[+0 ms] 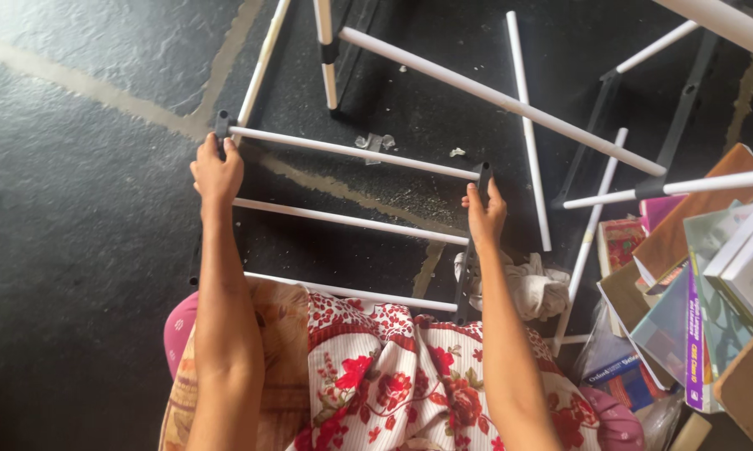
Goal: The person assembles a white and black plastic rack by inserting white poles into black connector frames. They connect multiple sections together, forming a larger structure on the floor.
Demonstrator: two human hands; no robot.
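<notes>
Red-flowered white cloth (pixel 393 384) covered our lap at the bottom of the view, and from it both our bare arms reached forward over the dark stone floor (pixel 76 209). We had a ladder-like rack section of three white rods set between two black plastic side bars (pixel 351 221) lying flat in front of us, its near rod resting against our knees. Our left hand (pixel 216 171) was closed around the top of the left side bar, right at the black corner joint, and our right hand (pixel 485 213) was wrapped on the upper part of the right side bar, fingers curled over it.

As far as we could judge, this one section was put together: all three rods sat in both side bars. Much looked left to do. Several loose white rods (pixel 527 125) lay scattered on the floor beyond it, and another frame piece of black bars and white rods (pixel 643 125) lay apart to the right, not joined to ours (whether its joints were seated we could not tell). A crumpled pale rag (pixel 535 288) lay just beside the right side bar, and a leaning pile of books (pixel 694 284) stood at the right edge.
</notes>
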